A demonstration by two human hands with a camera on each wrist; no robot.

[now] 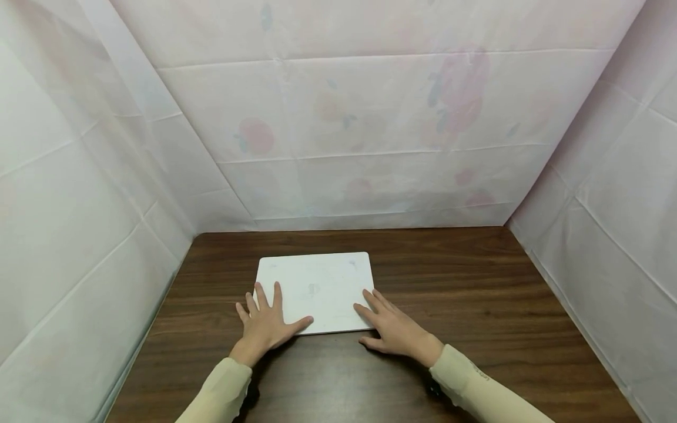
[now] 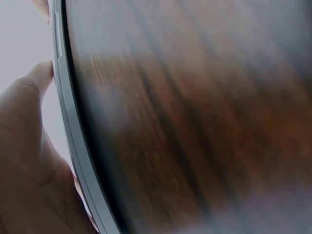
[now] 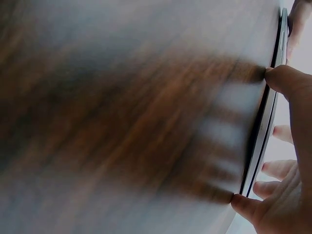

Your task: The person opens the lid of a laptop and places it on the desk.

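Note:
A closed laptop (image 1: 325, 294) with a pale lid and a faint mark at its middle lies flat on the wooden table. Spread over its front left corner is my left hand (image 1: 264, 326), fingers straight and thumb along the front edge of the lid. My right hand (image 1: 396, 330) lies at the front right corner, its fingertips on the lid. In the right wrist view, the thumb (image 3: 280, 80) meets the laptop's thin front edge (image 3: 263, 124). The left wrist view has the left thumb (image 2: 41, 75) on the lid beside the grey edge (image 2: 80, 139).
The dark wooden table (image 1: 465, 282) extends around the laptop on every side. White cloth with faded fruit prints (image 1: 370, 117) hangs behind the table, and more cloth covers the left side (image 1: 79, 235) and the right side (image 1: 624, 235).

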